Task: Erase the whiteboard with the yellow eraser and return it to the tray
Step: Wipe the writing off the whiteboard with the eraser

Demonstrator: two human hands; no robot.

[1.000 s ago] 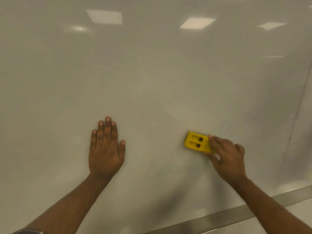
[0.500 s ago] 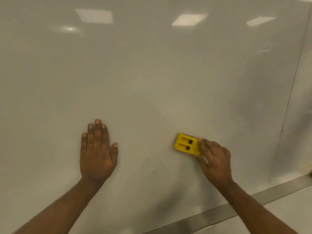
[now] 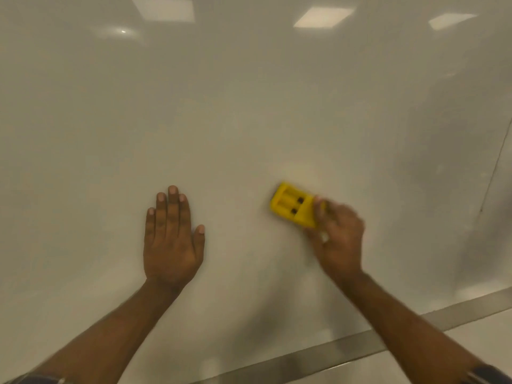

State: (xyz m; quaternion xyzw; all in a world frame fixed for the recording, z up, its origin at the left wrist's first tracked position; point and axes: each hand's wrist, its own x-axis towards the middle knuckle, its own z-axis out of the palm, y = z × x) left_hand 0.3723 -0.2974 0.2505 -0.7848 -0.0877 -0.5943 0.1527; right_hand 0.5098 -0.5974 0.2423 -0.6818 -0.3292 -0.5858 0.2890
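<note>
The whiteboard (image 3: 249, 120) fills most of the view, glossy and pale, with ceiling lights mirrored near its top. My right hand (image 3: 339, 239) grips the right end of the yellow eraser (image 3: 292, 205) and holds it flat against the board, right of centre. The eraser has two dark square holes on its back. My left hand (image 3: 171, 239) lies flat on the board with straight fingers, to the left of the eraser. No writing is plainly visible on the board. The right hand is motion-blurred.
A grey metal rail (image 3: 346, 347) runs along the board's lower edge, rising to the right. A thin vertical seam (image 3: 496, 164) marks the board's right side. Below the rail is a pale surface (image 3: 471, 345).
My right hand has slid the eraser a little to the left and up across the board, tilting it slightly. The left hand has stayed flat on the board.
</note>
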